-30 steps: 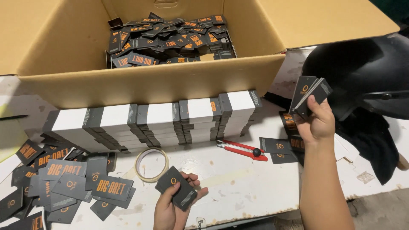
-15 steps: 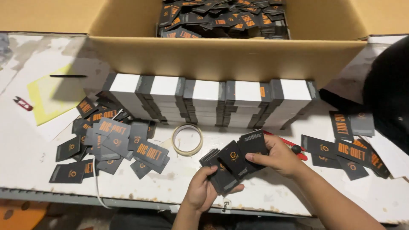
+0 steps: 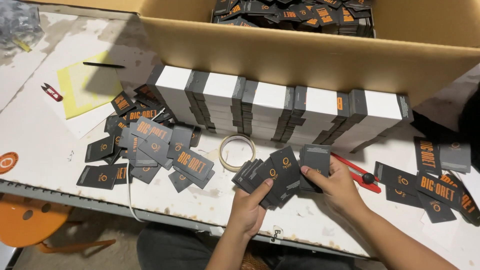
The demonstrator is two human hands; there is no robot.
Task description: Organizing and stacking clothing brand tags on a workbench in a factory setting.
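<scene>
Held above the near table edge point(image 3: 165, 212), a loose fan of dark cards point(image 3: 272, 177) is pinched from below by the left hand point(image 3: 250, 212) and from the right by the right hand point(image 3: 337, 187), so cards could be spilled off the edge if either pinch is slackened.

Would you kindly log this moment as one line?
left hand: holds fanned dark cards | right hand: grips same cards | tape roll: beside, on table | red cutter: behind right hand
</scene>
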